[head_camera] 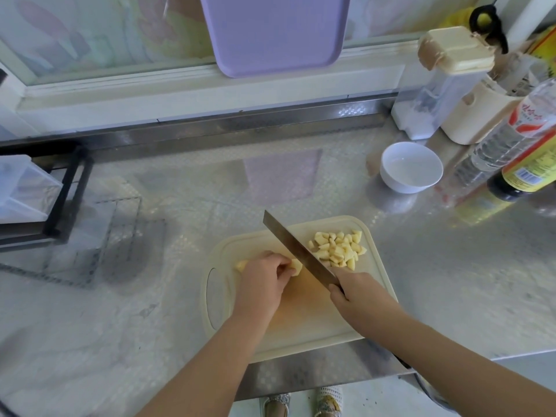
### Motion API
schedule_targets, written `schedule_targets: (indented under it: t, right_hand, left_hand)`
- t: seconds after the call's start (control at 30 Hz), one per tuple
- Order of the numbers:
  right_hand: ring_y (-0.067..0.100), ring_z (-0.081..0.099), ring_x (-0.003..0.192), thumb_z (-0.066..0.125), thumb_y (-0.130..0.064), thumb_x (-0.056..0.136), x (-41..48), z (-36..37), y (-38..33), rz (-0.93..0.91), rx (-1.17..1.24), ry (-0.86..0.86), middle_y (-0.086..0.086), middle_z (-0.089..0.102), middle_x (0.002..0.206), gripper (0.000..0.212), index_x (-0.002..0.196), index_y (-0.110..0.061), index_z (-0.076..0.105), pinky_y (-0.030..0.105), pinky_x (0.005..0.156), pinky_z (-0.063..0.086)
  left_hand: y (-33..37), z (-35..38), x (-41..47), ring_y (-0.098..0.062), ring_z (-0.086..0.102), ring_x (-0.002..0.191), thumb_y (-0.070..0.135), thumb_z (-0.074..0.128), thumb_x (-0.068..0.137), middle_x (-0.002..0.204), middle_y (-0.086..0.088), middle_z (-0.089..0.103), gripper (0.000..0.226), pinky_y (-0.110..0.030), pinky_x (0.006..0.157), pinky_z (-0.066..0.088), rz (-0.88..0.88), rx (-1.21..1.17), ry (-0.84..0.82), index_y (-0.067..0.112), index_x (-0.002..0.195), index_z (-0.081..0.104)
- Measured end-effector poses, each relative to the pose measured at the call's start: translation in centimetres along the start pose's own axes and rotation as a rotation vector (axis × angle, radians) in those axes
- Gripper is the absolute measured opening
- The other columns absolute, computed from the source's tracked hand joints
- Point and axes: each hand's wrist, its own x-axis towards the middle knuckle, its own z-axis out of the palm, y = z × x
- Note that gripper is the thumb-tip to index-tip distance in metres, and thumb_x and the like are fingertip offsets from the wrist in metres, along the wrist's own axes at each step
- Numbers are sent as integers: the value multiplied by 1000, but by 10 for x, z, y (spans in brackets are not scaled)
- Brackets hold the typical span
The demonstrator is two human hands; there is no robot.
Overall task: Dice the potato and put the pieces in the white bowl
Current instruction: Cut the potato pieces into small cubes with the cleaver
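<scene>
Fingers [284,266] of the left hand [264,278] curl down over the pale yellow peeled potato remnant [296,266], pinning it to the cream plastic cutting board [301,320]. The right hand [358,291] is wrapped round the handle of the broad steel cleaver [298,251], whose blade stands at the remnant's right end, just beside the left fingertips. Beyond the blade, a heap of diced potato pieces [338,249] lies in the board's far right corner. Raw potato is probably firm and light, but its cut faces are likely wet and slippery, so the short remnant seems best held from above with fingertips tucked back from the edge. The cubes are small and loose, and would likely travel better scooped on the flat blade than pinched singly. The board lies at the near edge of the patterned steel counter [180,206]. A lilac plastic tray [273,31] leans at the window behind, and a black frame rack [66,191] stands at the left. At the right stand a clear plastic bottle [505,145] and a dark sauce bottle with a yellow label [529,167]. The round white bowl [410,168] sits beside them, apparently empty and well apart from the heap, with nothing between it and the board.
</scene>
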Motion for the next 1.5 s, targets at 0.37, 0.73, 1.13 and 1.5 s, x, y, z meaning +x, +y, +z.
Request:
schedule_targets:
  t: [0.37,0.73,1.13,1.5]
  right_hand:
    - [13,55,68,38,-30,104,5,7,0,-19,-27,11,-5,55,75,15,92,-25,46,31,64,47]
    - [11,51,69,38,-24,105,18,17,-11,10,-90,-18,-8,47,76,10,95,-26,39,27,66,44]
    - [11,56,69,41,-25,102,10,7,-1,101,46,14,-3,58,76,20,86,-21,52,26,60,41]
    - [16,59,70,40,-26,102,-1,2,-2,92,51,31,-1,59,78,19,90,-19,54,36,67,51]
  left_hand:
    - [-2,3,0,-8,63,83,23,73,86,95,6,71,14,-22,77,49,-2,3,28,17,98,77]
    - [-6,5,1,-10,64,85,25,73,86,95,6,72,13,-25,76,49,-16,-11,20,19,96,76]
    - [0,7,-4,-4,55,78,31,70,87,100,13,50,22,-23,74,51,33,65,-12,24,107,66]
    - [-3,5,-14,-6,56,87,28,69,87,104,11,55,23,-25,77,52,91,103,3,23,108,64]
